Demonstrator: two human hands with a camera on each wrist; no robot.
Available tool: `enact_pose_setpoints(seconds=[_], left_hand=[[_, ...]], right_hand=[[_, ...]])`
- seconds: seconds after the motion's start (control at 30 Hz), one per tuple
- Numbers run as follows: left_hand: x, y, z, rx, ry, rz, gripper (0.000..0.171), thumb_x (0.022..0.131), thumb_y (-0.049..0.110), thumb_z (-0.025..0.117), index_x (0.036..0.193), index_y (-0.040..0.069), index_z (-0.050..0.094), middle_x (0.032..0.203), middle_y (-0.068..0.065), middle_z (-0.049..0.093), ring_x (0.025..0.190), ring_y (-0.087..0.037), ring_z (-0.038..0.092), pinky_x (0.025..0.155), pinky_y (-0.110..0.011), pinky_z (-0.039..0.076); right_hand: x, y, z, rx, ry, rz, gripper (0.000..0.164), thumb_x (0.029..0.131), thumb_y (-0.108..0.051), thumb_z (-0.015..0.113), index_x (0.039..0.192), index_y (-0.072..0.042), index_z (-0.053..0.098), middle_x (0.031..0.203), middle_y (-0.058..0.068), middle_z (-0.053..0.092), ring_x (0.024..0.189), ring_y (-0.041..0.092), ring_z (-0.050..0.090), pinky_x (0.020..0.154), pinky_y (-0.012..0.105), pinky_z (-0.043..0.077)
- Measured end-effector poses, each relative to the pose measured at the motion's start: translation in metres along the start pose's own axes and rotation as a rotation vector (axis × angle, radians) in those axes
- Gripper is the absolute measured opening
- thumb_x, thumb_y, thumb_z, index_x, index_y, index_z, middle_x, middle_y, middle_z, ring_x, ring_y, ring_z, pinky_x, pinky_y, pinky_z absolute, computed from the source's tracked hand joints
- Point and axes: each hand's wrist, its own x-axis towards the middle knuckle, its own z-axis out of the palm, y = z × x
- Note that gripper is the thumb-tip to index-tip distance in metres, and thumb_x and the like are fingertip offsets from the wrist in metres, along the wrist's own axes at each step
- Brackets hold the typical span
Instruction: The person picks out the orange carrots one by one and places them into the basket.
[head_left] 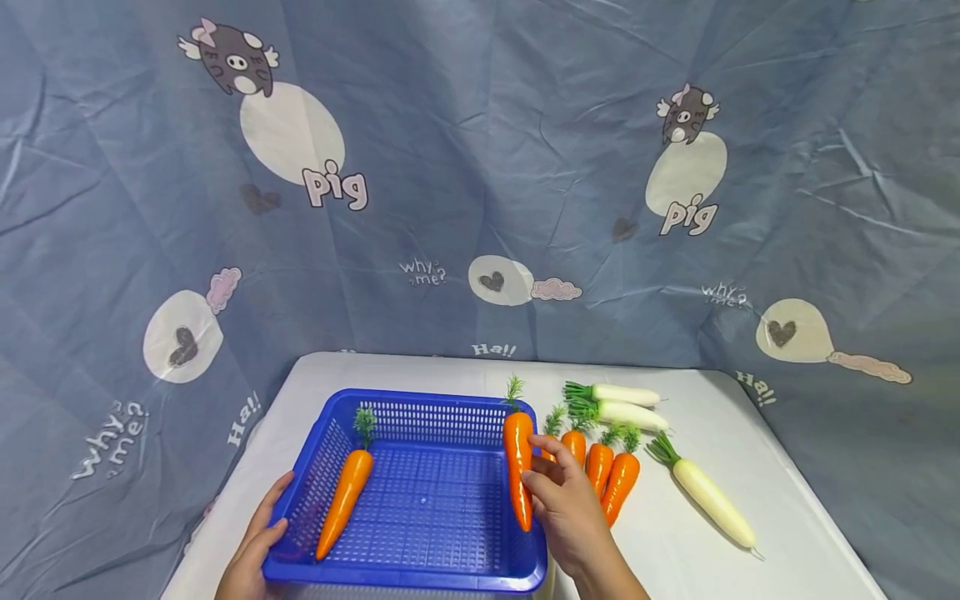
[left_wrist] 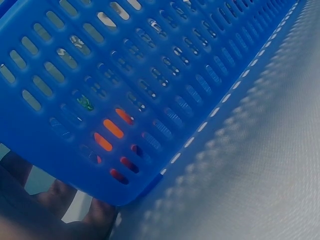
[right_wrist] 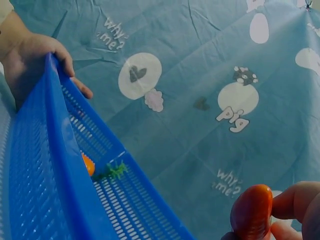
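Note:
My right hand (head_left: 568, 505) pinches an orange carrot (head_left: 517, 462) between thumb and fingers, over the right side of the blue plastic basket (head_left: 420, 583). The carrot's leafy top points away and its tip toward me; in the right wrist view the held carrot (right_wrist: 251, 212) appears end-on. At the basket's left rim, my left hand (head_left: 253, 546) grips the edge, with fingers (right_wrist: 64, 57) over the rim in the right wrist view. Inside, another carrot (head_left: 345, 502) leans along the left wall. Through the slots in the left wrist view, orange patches of a carrot (left_wrist: 113, 128) show.
Right of the basket, several carrots (head_left: 621, 483) lie side by side, partly behind my right hand. Two white radishes (head_left: 628, 414) rest behind them, and another white radish (head_left: 712, 502) lies farther right on the white table (head_left: 795, 542). A blue-grey printed curtain (head_left: 420, 183) hangs behind.

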Motion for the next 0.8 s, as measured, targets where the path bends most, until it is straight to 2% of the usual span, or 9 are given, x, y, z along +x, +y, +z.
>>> enact_pose_setpoints(seconds=[0.13,0.23,0.43,0.5,0.57,0.63,0.67,0.73,0.8], left_hand=[[0.000,-0.001,0.002,-0.002,-0.003,0.045,0.060,0.114,0.030,0.028,0.168,0.035,0.003,0.170,-0.002,0.002,0.120,0.017,0.047,0.095,-0.020,0.051],[0.000,-0.002,0.003,-0.002,-0.002,0.076,0.060,0.114,0.027,0.028,0.169,0.031,0.004,0.171,-0.003,0.001,0.123,0.016,0.045,0.096,-0.018,0.050],[0.000,-0.001,0.007,-0.013,0.016,0.025,0.060,0.113,0.028,0.029,0.168,0.033,0.005,0.173,-0.012,-0.010,0.123,0.015,0.045,0.096,-0.019,0.051],[0.000,0.000,0.009,-0.013,0.023,0.018,0.061,0.113,0.028,0.029,0.168,0.033,0.005,0.174,-0.014,-0.012,0.141,0.000,0.039,0.095,-0.018,0.050],[0.000,0.001,0.010,-0.007,0.037,0.006,0.061,0.112,0.028,0.030,0.168,0.035,0.006,0.174,-0.013,-0.014,0.154,-0.019,0.024,0.094,-0.016,0.049],[0.000,0.002,0.011,0.000,0.047,0.002,0.061,0.112,0.027,0.029,0.168,0.035,0.006,0.175,-0.014,-0.015,0.156,-0.039,0.008,0.093,-0.015,0.049],[0.000,0.002,0.011,0.003,0.049,0.005,0.061,0.112,0.027,0.029,0.168,0.035,0.006,0.175,-0.014,-0.015,0.156,-0.043,0.003,0.093,-0.014,0.048],[0.000,0.002,0.010,0.005,0.052,0.005,0.061,0.112,0.027,0.029,0.168,0.035,0.007,0.175,-0.013,-0.014,0.155,-0.042,0.004,0.094,-0.014,0.048],[0.000,0.001,0.009,0.005,0.049,0.014,0.061,0.112,0.027,0.028,0.168,0.035,0.007,0.175,-0.013,-0.014,0.154,-0.037,0.011,0.095,-0.015,0.048]], right_hand=[[0.001,0.002,0.004,-0.017,-0.016,0.003,0.049,0.093,0.003,0.063,0.140,-0.007,0.052,0.119,0.014,0.053,0.102,0.023,0.057,0.078,0.029,0.055],[0.003,0.003,0.007,-0.033,-0.024,0.006,0.050,0.092,0.003,0.064,0.140,-0.006,0.052,0.118,0.014,0.053,0.100,0.022,0.056,0.074,0.028,0.053],[0.005,0.007,0.012,-0.047,-0.053,0.010,0.053,0.092,0.003,0.063,0.143,-0.004,0.051,0.118,0.015,0.054,0.094,0.021,0.058,0.072,0.026,0.053],[0.005,0.008,0.015,-0.042,-0.060,0.008,0.052,0.093,0.003,0.063,0.143,-0.005,0.051,0.117,0.015,0.055,0.094,0.020,0.058,0.073,0.026,0.053],[0.006,0.008,0.018,-0.033,-0.069,0.010,0.052,0.093,0.003,0.063,0.143,-0.005,0.050,0.117,0.015,0.055,0.094,0.021,0.058,0.072,0.026,0.052],[0.006,0.008,0.021,-0.033,-0.080,0.009,0.052,0.093,0.003,0.062,0.143,-0.004,0.050,0.117,0.015,0.056,0.094,0.021,0.059,0.072,0.027,0.052],[0.006,0.008,0.022,-0.033,-0.089,0.010,0.052,0.093,0.002,0.062,0.144,-0.004,0.049,0.119,0.015,0.056,0.095,0.021,0.059,0.073,0.027,0.053],[0.006,0.008,0.025,-0.038,-0.100,0.012,0.053,0.093,0.002,0.062,0.144,-0.005,0.049,0.120,0.016,0.056,0.095,0.022,0.059,0.072,0.028,0.053],[0.006,0.008,0.027,-0.044,-0.108,0.010,0.054,0.093,0.001,0.063,0.145,-0.005,0.048,0.122,0.017,0.056,0.096,0.022,0.059,0.072,0.028,0.052]])
